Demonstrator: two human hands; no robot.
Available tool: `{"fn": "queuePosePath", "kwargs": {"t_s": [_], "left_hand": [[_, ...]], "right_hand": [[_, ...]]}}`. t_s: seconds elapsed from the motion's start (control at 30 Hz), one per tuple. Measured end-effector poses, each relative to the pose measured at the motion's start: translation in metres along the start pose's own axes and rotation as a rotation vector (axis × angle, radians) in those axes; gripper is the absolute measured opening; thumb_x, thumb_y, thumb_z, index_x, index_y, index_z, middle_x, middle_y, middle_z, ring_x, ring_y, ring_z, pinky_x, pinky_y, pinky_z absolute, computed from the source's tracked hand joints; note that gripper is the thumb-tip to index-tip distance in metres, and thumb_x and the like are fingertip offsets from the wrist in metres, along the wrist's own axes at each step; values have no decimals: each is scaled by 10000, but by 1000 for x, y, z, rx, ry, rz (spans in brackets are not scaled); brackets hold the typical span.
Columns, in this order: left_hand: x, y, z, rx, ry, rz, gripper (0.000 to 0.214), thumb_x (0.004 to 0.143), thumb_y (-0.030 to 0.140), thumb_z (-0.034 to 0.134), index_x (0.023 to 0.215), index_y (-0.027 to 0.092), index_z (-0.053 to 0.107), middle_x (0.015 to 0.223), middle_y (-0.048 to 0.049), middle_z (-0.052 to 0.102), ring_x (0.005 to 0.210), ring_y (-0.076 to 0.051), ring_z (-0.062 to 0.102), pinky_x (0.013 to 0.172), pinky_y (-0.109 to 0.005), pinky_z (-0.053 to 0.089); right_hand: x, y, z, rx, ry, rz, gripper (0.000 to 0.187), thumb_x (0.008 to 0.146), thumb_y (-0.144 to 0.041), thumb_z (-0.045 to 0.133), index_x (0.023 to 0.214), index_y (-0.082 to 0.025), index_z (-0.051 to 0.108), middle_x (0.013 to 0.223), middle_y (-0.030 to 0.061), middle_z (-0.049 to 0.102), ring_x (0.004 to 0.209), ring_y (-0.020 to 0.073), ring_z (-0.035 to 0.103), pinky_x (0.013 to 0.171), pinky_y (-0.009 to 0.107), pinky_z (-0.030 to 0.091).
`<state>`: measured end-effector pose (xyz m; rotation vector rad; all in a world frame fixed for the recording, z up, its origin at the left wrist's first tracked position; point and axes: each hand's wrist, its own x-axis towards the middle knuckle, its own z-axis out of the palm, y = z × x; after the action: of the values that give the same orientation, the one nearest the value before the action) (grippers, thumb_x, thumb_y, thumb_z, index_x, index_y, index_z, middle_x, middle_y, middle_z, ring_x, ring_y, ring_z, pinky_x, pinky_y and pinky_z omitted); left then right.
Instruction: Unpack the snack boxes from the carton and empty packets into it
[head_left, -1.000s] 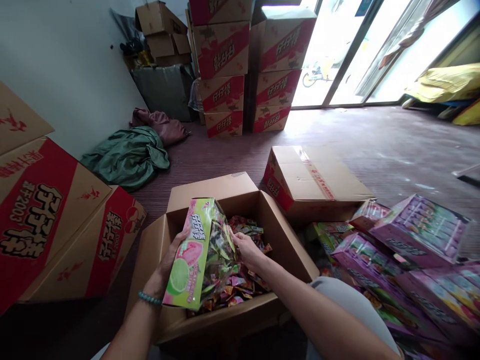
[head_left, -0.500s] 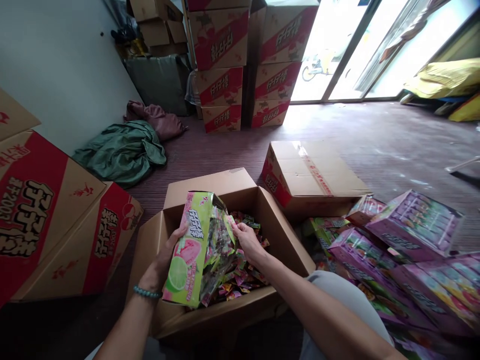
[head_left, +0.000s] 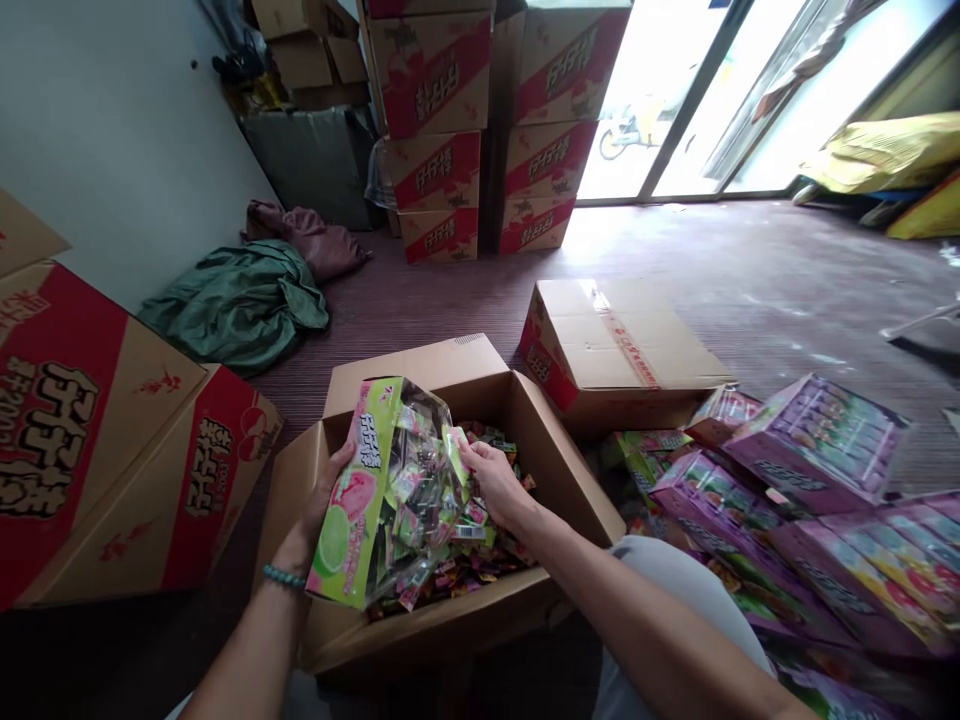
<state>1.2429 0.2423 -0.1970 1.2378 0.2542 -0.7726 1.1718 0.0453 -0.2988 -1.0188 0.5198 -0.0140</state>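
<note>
My left hand [head_left: 328, 492] grips the left side of a green and pink candy box [head_left: 357, 505], which is tilted over an open carton [head_left: 564, 470]. Clear plastic film covers part of the box's side, and small wrapped candies [head_left: 409, 485] show behind it. With closed fingers, my right hand [head_left: 491, 480] pinches a green and pink flap [head_left: 456, 458] at the box's right edge. Many loose wrapped candies [head_left: 480, 572] lie in the carton below. The fingertips of my left hand are partly hidden behind the box.
A taped carton [head_left: 637, 335] stands just beyond on the right. Purple candy boxes [head_left: 795, 480] are piled at my right knee. Large red and brown cartons [head_left: 97, 440] stand at left, and stacked cartons [head_left: 435, 175] at the back. A green cloth heap [head_left: 240, 300] lies on the floor.
The candy box has tipped further and shifted slightly left, so more of its film side shows. Its right-hand flap is pulled out more, and candies inside have moved.
</note>
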Motion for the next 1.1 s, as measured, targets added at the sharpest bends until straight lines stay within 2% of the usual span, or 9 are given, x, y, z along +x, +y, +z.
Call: {"fn": "queuePosePath", "kwargs": {"t_s": [0.1,0.3,0.47,0.53,0.63,0.77,0.93,1.0,1.1], "left_hand": [[4,-3,-2,-21,-21,17,597,856,392,625,1413,252,463,1101,-58,728,986,-260,696,900,-350,566],[18,-15,8,-43,-64,-64,646,857,428,631,1427,195,435,1144,-104,702,1024,-272,678,916,-386,558],[19,-31,10,237,-4,203,921,686,396,823,1468,272,353,1274,-92,638,1136,-269,622,967,-342,520],[20,-36,10,329,33,287,952,662,324,846,1469,299,343,1297,-77,625,1152,-269,613,950,-337,527],[25,-36,9,212,16,231,731,756,377,762,1406,243,456,1243,-86,658,1100,-275,642,901,-359,555],[29,-33,4,-10,-22,65,585,850,461,637,1344,165,529,1131,-117,705,1017,-276,679,880,-385,563],[24,-39,10,3,-62,1,568,868,433,624,1360,172,513,1072,-114,723,972,-270,695,895,-399,547],[19,-39,15,-6,-89,-37,561,886,453,590,1359,162,514,1065,-121,724,976,-273,693,901,-404,542],[12,-38,24,-13,-167,-138,570,900,493,545,1335,124,532,1054,-146,724,951,-287,697,891,-412,545]], "right_hand": [[1,1,0,90,-32,55,562,598,-656,726,673,-202,403,542,-82,400,439,45,326,395,189,276],[15,15,-1,193,121,144,536,596,-580,781,663,-208,402,493,-87,421,391,62,396,367,200,361],[12,2,-2,416,128,126,372,691,-388,787,691,-195,469,531,-68,510,414,64,455,393,177,413],[7,-7,-2,511,44,137,257,730,-317,757,751,-193,533,627,-33,608,507,86,550,465,181,471],[-2,-19,-2,559,-218,74,240,738,-286,734,941,-205,633,896,17,706,785,136,662,675,236,553],[-11,-24,-2,235,-478,8,430,705,-265,716,1129,-215,665,1051,38,703,1009,207,650,912,358,524],[-11,-16,-6,-445,-324,-440,455,745,-192,582,1186,-241,681,1205,49,650,1276,250,490,1137,440,315],[-11,-15,-8,-552,-293,-545,515,756,-189,564,1262,-248,636,1279,58,610,1319,255,447,1142,445,308],[-14,-16,-9,-523,-335,-550,480,798,-257,584,1276,-254,623,1264,71,617,1273,264,493,1093,439,388]]}}
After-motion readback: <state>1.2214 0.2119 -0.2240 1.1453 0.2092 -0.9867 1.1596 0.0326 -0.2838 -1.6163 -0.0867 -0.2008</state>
